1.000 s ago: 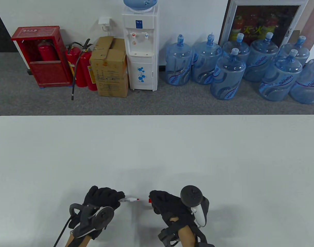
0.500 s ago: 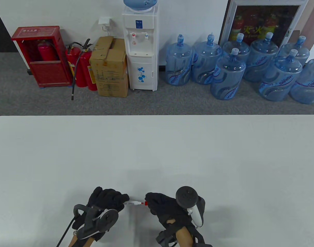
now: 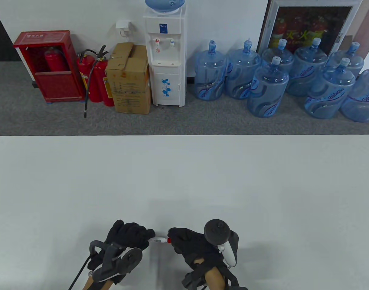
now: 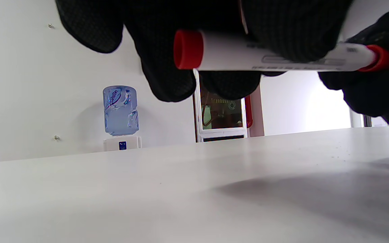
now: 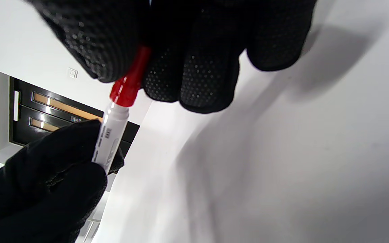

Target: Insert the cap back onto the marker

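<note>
My left hand (image 3: 133, 237) grips a white marker (image 3: 157, 240) with a red end plug, held level a little above the white table (image 3: 184, 181). The marker shows in the left wrist view (image 4: 235, 55) and the right wrist view (image 5: 110, 138). My right hand (image 3: 189, 241) pinches the red cap (image 3: 169, 240), which sits over the marker's tip end. The cap also shows in the left wrist view (image 4: 380, 60) and the right wrist view (image 5: 130, 84). The tip is hidden inside the cap. Both hands are near the table's front edge.
Beyond the table's far edge stand a water dispenser (image 3: 166, 54), several blue water jugs (image 3: 266, 90), a cardboard box (image 3: 128, 78) and red fire extinguishers (image 3: 93, 78).
The hands have moved together. The gap between the marker's red tip and the cap has closed, and the cap now covers the tip.
</note>
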